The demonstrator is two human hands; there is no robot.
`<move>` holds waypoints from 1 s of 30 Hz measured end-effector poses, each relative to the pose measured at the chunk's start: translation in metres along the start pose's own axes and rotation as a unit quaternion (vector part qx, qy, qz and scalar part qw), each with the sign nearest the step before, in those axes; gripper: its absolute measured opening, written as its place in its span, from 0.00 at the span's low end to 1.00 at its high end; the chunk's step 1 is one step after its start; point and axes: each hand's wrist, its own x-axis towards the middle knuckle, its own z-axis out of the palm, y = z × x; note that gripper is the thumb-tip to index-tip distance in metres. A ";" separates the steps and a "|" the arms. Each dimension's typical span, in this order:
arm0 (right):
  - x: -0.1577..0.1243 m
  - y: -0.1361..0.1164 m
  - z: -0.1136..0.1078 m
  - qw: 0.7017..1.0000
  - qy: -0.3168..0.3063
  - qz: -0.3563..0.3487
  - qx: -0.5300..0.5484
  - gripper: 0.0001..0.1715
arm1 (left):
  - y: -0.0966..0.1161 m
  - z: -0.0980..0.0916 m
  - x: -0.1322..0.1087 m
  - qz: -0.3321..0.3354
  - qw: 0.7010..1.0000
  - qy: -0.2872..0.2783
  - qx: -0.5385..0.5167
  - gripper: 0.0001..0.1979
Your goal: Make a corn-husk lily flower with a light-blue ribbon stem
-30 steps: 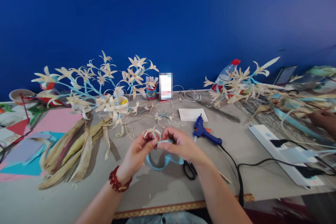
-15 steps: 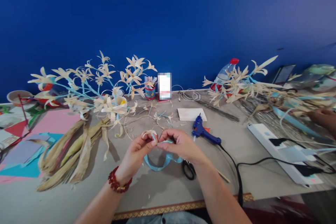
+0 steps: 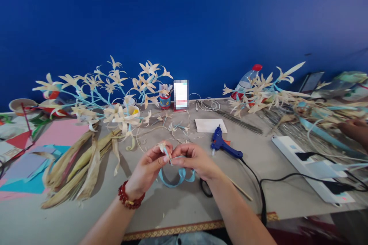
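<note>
Low over the middle of the table, my left hand (image 3: 153, 159) pinches a small cream husk flower (image 3: 163, 147) by its stem, which is wrapped in light blue. Close beside it, my right hand (image 3: 195, 159) grips a light blue ribbon (image 3: 172, 185) between thumb and fingers. The ribbon runs to the stem and hangs in loops below both hands. Fingers partly hide where ribbon and stem meet. Black-handled scissors (image 3: 206, 188) lie partly under my right wrist. A blue glue gun (image 3: 225, 146) rests to the right of my right hand.
Dried corn husks (image 3: 83, 164) and coloured paper (image 3: 61, 132) lie at left, below blue-stemmed husk flowers (image 3: 97, 84). A white power strip (image 3: 299, 168) with black cords is at right. Another person's hand (image 3: 355, 130) reaches in there. A phone (image 3: 180, 93) stands behind.
Both hands stay close together. The flower has tilted slightly more upright in my left hand, and the hanging ribbon loop has twisted and curled. My right hand has shifted slightly left.
</note>
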 end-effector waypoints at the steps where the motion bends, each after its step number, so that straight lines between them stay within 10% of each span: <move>1: 0.000 0.000 0.001 1.000 0.001 -0.007 0.001 0.16 | 0.000 0.000 0.000 -0.001 1.000 0.001 -0.002 0.04; 21: -0.002 0.005 0.011 0.931 0.125 -0.191 -0.286 0.07 | -0.010 0.004 0.001 0.042 0.988 0.147 0.001 0.05; 30: 0.000 0.005 0.001 0.991 0.043 -0.089 -0.085 0.17 | -0.002 0.003 -0.002 0.029 0.995 0.093 0.002 0.05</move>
